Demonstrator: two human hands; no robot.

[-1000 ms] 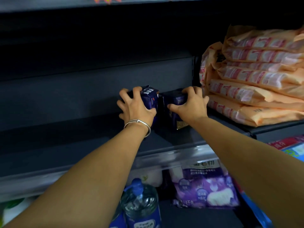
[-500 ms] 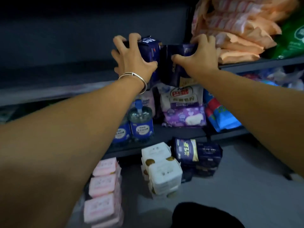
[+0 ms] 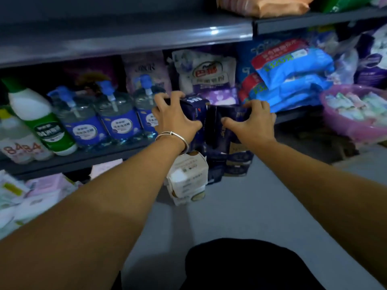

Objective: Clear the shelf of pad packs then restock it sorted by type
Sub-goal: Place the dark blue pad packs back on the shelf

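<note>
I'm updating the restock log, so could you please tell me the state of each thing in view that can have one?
Left hand: grips the left dark blue pack, held in the air.
Right hand: grips the right dark blue pack, held in the air.
Upper shelf: bare on its left part.
Dark blue packs on the floor: stacked.
White packs: stacked on the floor.
Pink basket: full of small packets.
</note>
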